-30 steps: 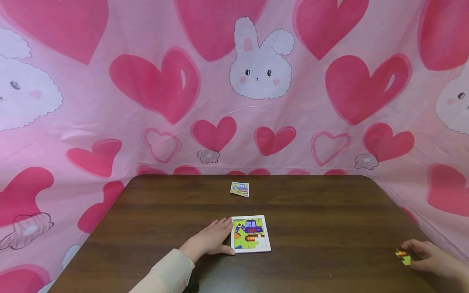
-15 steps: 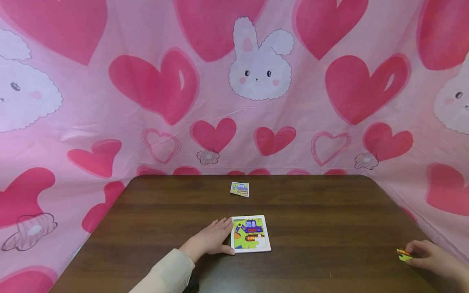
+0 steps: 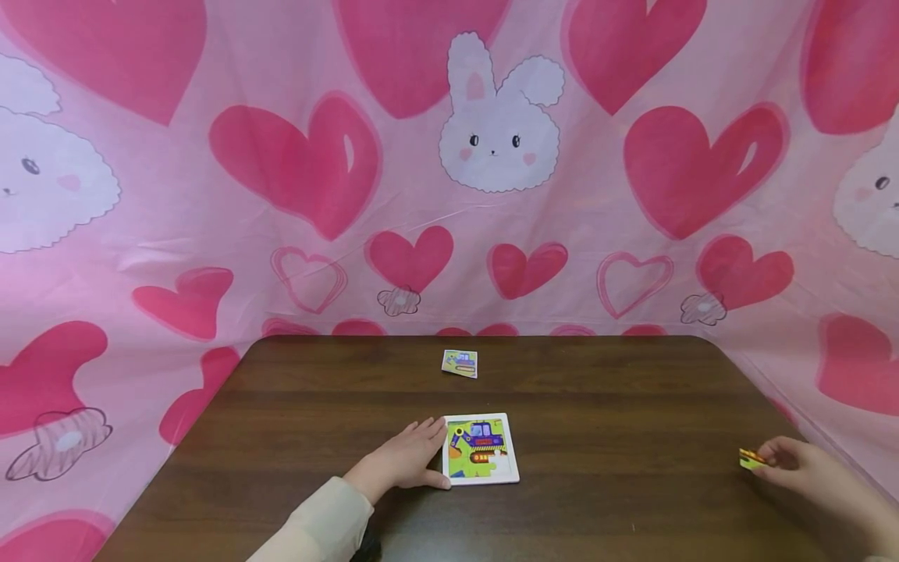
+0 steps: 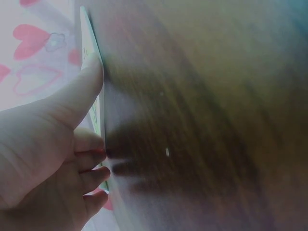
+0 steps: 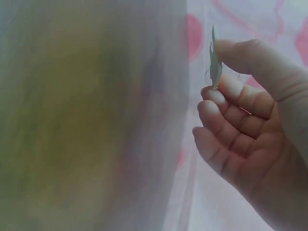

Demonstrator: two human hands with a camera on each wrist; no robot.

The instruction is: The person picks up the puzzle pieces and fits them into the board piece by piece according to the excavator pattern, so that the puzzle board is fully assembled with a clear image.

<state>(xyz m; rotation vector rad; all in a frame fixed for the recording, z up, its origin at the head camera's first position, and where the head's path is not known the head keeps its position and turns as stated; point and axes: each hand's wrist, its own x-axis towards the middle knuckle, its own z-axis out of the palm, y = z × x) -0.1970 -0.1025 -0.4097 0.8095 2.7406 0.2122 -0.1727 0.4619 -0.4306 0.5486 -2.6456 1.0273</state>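
A square jigsaw puzzle [image 3: 479, 450] with a white frame and a purple excavator picture lies on the table, with a white gap at its lower right. My left hand [image 3: 403, 457] rests along its left edge, fingers fairly straight, the thumb at the lower left corner. In the left wrist view the thumb [image 4: 86, 89] touches the frame's edge. At the far right, my right hand [image 3: 801, 468] pinches a yellow-green and orange puzzle piece [image 3: 751, 459] between thumb and fingers. The right wrist view shows that piece [image 5: 215, 62] edge-on, clear of the tabletop.
A small card [image 3: 460, 363] with an excavator picture lies farther back on the dark wooden table [image 3: 597, 414]. A pink cloth [image 3: 414, 172] with hearts and rabbits hangs behind and around the table.
My right hand first shifts slightly with the puzzle piece, then moves left and away from me, and the piece has turned. The left hand and the framed puzzle stay where they were.
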